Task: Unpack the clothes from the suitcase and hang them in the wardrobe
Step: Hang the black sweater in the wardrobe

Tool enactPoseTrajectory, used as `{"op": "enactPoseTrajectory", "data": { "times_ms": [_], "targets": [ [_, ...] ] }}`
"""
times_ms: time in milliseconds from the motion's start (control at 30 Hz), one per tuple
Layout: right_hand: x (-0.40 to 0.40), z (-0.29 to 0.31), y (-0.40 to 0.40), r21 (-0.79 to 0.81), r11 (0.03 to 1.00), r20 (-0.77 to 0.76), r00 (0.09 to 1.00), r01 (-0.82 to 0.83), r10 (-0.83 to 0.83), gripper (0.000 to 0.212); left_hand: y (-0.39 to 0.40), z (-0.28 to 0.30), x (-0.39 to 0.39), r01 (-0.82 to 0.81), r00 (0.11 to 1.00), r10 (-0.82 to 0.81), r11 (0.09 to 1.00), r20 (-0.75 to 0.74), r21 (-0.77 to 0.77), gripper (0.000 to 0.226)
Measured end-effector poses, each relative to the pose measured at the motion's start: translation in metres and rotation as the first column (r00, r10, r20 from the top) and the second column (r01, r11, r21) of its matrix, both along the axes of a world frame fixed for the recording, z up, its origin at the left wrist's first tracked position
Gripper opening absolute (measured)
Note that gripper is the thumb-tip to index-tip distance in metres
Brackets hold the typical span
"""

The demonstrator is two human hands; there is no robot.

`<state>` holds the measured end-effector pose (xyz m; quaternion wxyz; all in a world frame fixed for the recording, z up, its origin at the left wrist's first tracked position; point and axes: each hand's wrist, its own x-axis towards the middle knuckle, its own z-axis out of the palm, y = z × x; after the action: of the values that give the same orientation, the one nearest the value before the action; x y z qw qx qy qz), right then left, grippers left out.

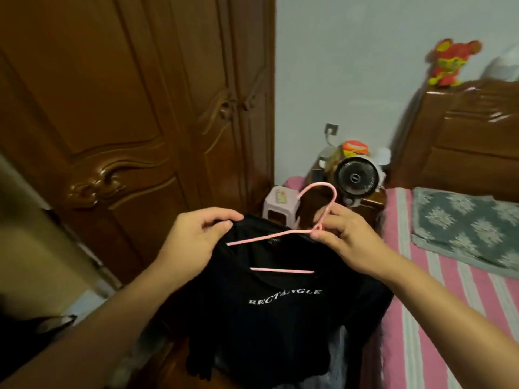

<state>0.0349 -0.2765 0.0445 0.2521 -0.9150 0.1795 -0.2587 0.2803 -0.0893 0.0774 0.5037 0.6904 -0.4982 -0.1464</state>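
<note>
- Left hand (196,234): pinching the shoulder edge of a black T-shirt (275,310) beside the collar, fingers curled round the cloth.
- Right hand (341,234): clamped on the twisted neck of a pink wire hanger (276,235), hook rising above the knuckles and curling leftward.
- Hands level and apart, shirt slung between and below them, white "RECTANGLE" lettering facing up.
- Hanger's long axis running left-right and tilted, left arm lying bare over the collar opening, lower bar showing inside the neckline; right arm hidden by hand and cloth. Judged half-threaded: left shoulder not yet seated.
- Wardrobe (126,108): up and left of the hands, carved doors closed, nearer the left hand.
- Bed (438,290) with striped pink sheet on the right; small fan (356,176) beyond the hook.
- Suitcase: cannot be made out.
</note>
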Motion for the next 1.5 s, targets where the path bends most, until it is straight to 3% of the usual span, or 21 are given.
{"op": "enactPoseTrajectory", "data": {
  "times_ms": [100,167,233,300,367,433,533,567,667,767,833,900,1000,1033,1100,1200,1267,1333,1500],
  "targets": [
    [0.02,0.007,-0.007,-0.07,0.989,-0.046,0.991,-0.128,0.124,0.032,0.018,0.012,-0.026,-0.004,0.978,0.036,0.988,0.203,-0.157,0.04],
    [0.033,0.013,-0.001,-0.131,0.971,-0.044,0.98,-0.2,0.196,0.031,0.027,0.017,-0.03,0.031,0.924,-0.013,0.999,0.382,-0.042,0.035],
    [0.046,0.025,0.01,-0.205,0.95,0.0,0.971,-0.236,0.241,0.027,0.037,0.018,-0.027,-0.04,0.902,-0.017,0.992,0.432,0.121,0.038],
    [0.06,0.042,0.022,-0.244,0.937,0.051,0.962,-0.248,0.268,0.016,0.046,0.02,-0.02,-0.14,0.879,0.062,0.981,0.472,0.132,0.037],
    [0.076,0.059,0.028,-0.245,0.929,0.088,0.948,-0.278,0.307,0.013,0.056,0.027,-0.015,-0.189,0.822,0.127,0.98,0.555,0.056,0.019],
    [0.089,0.07,0.02,-0.132,0.925,0.016,0.932,-0.356,0.361,0.012,0.069,0.032,-0.006,-0.24,0.713,0.216,0.969,0.667,-0.057,0.012],
    [0.098,0.071,-0.008,-0.008,0.915,-0.262,0.884,-0.403,0.387,0.028,0.102,0.033,0.011,-0.384,0.605,0.409,0.901,0.683,-0.2,0.012],
    [0.1,0.069,-0.014,0.056,0.915,-0.293,0.87,-0.398,0.397,0.034,0.115,0.032,0.016,-0.406,0.572,0.433,0.888,0.697,-0.218,0.012],
    [0.112,0.066,-0.01,0.243,0.864,-0.109,0.872,-0.442,0.477,0.028,0.148,0.027,0.028,-0.432,0.463,0.399,0.881,0.792,-0.192,0.02],
    [0.127,0.059,0.018,0.229,0.849,0.234,0.873,-0.477,0.427,0.02,0.174,0.02,0.044,-0.517,0.453,0.462,0.833,0.762,-0.198,0.023],
    [0.135,0.048,0.04,0.166,0.844,0.331,0.835,-0.511,0.44,0.021,0.188,0.017,0.059,-0.569,0.448,0.504,0.798,0.739,-0.199,0.023],
    [0.144,0.039,0.053,0.118,0.822,0.293,0.811,-0.557,0.507,0.023,0.2,0.019,0.077,-0.603,0.436,0.546,0.767,0.716,-0.218,0.02],
    [0.161,0.048,0.062,0.126,0.811,-0.028,0.815,-0.571,0.578,0.064,0.213,0.028,0.101,-0.608,0.433,0.614,0.739,0.66,-0.289,0.013],
    [0.167,0.055,0.068,0.132,0.799,-0.141,0.786,-0.587,0.602,0.076,0.217,0.031,0.11,-0.608,0.428,0.624,0.734,0.654,-0.303,0.012],
    [0.177,0.069,0.083,0.128,0.739,-0.221,0.708,-0.661,0.671,0.081,0.225,0.035,0.13,-0.618,0.425,0.629,0.727,0.651,-0.298,0.011],
    [0.194,0.09,0.112,0.166,0.585,-0.226,0.547,-0.794,0.806,0.064,0.239,0.042,0.164,-0.636,0.402,0.625,0.716,0.668,-0.287,0.01],
    [0.21,0.099,0.129,0.322,0.496,-0.204,0.453,-0.806,0.868,0.055,0.243,0.049,0.179,-0.608,0.412,0.584,0.748,0.699,-0.266,0.009],
    [0.229,0.104,0.147,0.484,0.438,-0.101,0.448,-0.758,0.888,0.054,0.245,0.056,0.191,-0.58,0.43,0.528,0.783,0.733,-0.223,0.008],
    [0.269,0.097,0.19,0.548,0.37,0.075,0.485,-0.75,0.871,0.066,0.276,0.067,0.227,-0.671,0.377,0.541,0.719,0.752,-0.181,0.004]
  ]
}}
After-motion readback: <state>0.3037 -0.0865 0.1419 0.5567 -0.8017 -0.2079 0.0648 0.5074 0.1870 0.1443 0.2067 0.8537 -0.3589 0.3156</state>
